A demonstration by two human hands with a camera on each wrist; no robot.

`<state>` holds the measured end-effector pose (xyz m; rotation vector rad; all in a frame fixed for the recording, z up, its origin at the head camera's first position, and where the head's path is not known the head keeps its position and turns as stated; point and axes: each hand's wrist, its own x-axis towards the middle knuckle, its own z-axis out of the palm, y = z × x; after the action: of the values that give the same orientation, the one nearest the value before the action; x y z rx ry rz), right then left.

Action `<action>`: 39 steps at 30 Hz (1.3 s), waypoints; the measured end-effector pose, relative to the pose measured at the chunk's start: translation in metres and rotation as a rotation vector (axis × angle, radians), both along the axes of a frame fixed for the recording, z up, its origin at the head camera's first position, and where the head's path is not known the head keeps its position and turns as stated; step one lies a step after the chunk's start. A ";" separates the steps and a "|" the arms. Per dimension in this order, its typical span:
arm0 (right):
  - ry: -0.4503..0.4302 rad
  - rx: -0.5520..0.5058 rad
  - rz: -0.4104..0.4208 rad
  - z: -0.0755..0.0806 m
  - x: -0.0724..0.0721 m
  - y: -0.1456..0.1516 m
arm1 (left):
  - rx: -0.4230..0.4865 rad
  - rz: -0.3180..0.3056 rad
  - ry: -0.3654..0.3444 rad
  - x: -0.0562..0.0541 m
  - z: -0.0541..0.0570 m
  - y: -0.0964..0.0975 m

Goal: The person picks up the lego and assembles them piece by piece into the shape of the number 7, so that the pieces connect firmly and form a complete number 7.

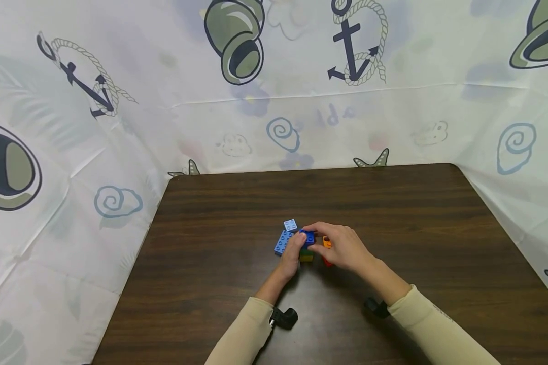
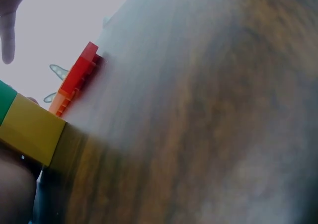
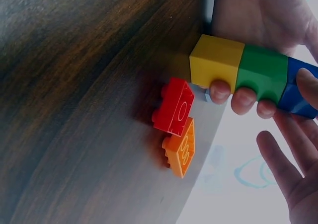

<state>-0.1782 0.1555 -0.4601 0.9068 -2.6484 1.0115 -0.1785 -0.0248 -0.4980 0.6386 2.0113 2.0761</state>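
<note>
Curling round the upright stack of yellow, green and blue plastic bricks [image 3: 262, 74], the left hand [image 1: 290, 257] grips from the left; the right hand [image 1: 342, 244], nearer the red plastic brick [image 3: 173, 105] and orange plastic brick [image 3: 182, 147] at right, pinches the stack's blue top

We look at a dark brown counter [image 1: 237, 203] with wood grain, rounded far corners and a soft sheen on its near part. On it we find a blue brick [image 1: 283, 243], studs up, and just beyond it a smaller light-blue brick [image 1: 290, 225], also studs up. Across from these, we see a red brick [image 3: 174, 107] and an orange brick [image 3: 180, 147] close together, hollow sides up. Between the two groups is a yellow brick [image 3: 216, 62] under a stack; we cannot tell whether it touches the counter.
</note>
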 end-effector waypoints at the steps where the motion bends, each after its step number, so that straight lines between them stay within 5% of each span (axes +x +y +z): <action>1: -0.002 0.000 -0.002 0.000 0.000 0.000 | -0.013 -0.006 -0.003 0.000 0.000 -0.001; 11: -0.029 0.002 -0.010 -0.002 0.001 0.001 | -0.051 -0.022 0.016 -0.001 0.000 -0.002; 18: -0.233 -0.150 0.027 0.001 -0.006 0.012 | 0.006 0.031 -0.037 -0.001 -0.004 0.002; 21: -0.263 -0.200 -0.062 -0.001 -0.011 0.018 | 0.073 0.021 -0.071 -0.001 -0.006 0.003; 28: -0.293 0.142 -0.420 -0.025 -0.021 0.030 | 0.111 -0.012 -0.043 -0.004 -0.008 0.003; 32: -0.362 0.284 -0.494 -0.036 -0.022 0.029 | 0.100 -0.033 -0.028 -0.005 -0.009 0.003; 39: -0.333 0.413 -0.517 -0.044 -0.023 0.017 | 0.101 -0.038 -0.006 -0.004 -0.011 0.002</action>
<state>-0.2010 0.1729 -0.5038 0.0670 -3.1825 0.5340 -0.1828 -0.0231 -0.5093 0.6816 1.8862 2.1663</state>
